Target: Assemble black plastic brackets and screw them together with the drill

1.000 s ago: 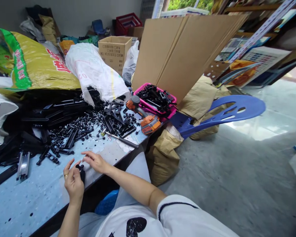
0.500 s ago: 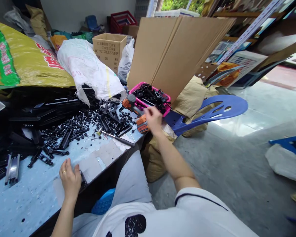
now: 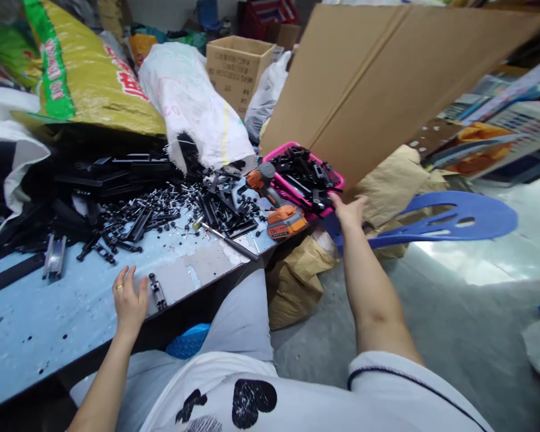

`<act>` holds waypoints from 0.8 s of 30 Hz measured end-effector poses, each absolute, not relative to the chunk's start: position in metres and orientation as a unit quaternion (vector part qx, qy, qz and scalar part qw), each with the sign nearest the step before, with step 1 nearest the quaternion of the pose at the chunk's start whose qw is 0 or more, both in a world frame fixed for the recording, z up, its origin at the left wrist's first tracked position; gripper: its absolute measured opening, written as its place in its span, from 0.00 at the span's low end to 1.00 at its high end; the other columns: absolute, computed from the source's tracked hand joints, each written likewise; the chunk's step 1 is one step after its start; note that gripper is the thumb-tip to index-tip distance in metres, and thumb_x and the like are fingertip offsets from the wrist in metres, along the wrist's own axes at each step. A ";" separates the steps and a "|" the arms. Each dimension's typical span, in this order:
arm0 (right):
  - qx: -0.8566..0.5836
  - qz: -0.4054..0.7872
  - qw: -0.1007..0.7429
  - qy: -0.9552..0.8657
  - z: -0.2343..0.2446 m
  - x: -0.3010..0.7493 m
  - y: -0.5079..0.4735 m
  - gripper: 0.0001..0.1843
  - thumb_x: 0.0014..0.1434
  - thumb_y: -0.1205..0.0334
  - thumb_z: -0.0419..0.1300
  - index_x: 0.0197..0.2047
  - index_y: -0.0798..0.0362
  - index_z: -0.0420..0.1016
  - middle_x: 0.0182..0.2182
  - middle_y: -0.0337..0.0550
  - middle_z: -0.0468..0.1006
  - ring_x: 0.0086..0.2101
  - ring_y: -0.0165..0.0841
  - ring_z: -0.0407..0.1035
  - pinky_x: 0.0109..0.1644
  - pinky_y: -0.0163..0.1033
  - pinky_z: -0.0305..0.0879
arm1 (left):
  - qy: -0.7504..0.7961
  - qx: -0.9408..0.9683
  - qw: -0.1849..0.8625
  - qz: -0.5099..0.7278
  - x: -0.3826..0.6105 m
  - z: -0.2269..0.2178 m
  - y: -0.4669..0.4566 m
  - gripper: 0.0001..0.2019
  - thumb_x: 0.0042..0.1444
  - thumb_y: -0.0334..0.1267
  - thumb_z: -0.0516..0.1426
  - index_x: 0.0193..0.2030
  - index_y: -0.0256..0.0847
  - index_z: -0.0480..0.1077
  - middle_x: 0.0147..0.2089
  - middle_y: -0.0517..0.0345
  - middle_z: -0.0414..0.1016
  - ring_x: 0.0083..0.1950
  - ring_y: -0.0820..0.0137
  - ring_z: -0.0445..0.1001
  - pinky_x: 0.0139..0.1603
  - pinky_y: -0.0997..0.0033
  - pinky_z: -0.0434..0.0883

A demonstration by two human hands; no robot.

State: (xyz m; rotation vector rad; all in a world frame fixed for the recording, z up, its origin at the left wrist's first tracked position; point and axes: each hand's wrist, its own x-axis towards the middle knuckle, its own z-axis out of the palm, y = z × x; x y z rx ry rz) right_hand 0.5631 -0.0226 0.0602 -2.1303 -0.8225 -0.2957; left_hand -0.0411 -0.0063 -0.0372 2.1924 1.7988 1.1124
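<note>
- The left hand [image 3: 129,303], a plain gold-coloured ring on one finger, rests at the near edge of the speckled light-blue tabletop [image 3: 20,336]; its grip is spread, the fingers loosely bent and the thumb apart from them.
- Just beside that thumb lies a small, narrow black part with rounded ends [image 3: 157,291], on a worn greyish patch of the tabletop.
- The right hand [image 3: 350,216] reaches out to the near right side of the bright pink plastic basket [image 3: 284,187]; whether its grip is pinching anything cannot be told, as the fingertips merge with the dark contents.
- That basket is heaped with black, jointed-looking pieces [image 3: 303,168].
- Just left of the basket lies an orange and dark-grey cordless power tool [image 3: 274,207], its battery end toward the tabletop's edge.
- Left of this tool, a slim hand tool with a metal shaft and black handle [image 3: 234,245] lies slantwise, the handle toward the edge.
- Beyond it spreads a loose pile of small screws and black fittings [image 3: 157,210].
- Behind the pile slumps a white woven sack [image 3: 198,114], its ragged mouth facing the fittings.
- A large brown cardboard sheet [image 3: 364,78] stands tilted behind the basket.
</note>
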 end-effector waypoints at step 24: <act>-0.352 0.191 0.184 -0.898 0.016 0.102 0.195 0.24 0.55 0.62 0.60 0.56 0.57 0.68 0.50 0.51 0.70 0.52 0.40 0.60 0.59 0.48 0.49 | 0.615 0.621 0.169 0.454 -0.060 0.021 -0.041 0.12 0.54 0.43 0.57 0.40 0.37 0.68 0.42 0.50 0.73 0.46 0.66 0.71 0.48 0.67 0.67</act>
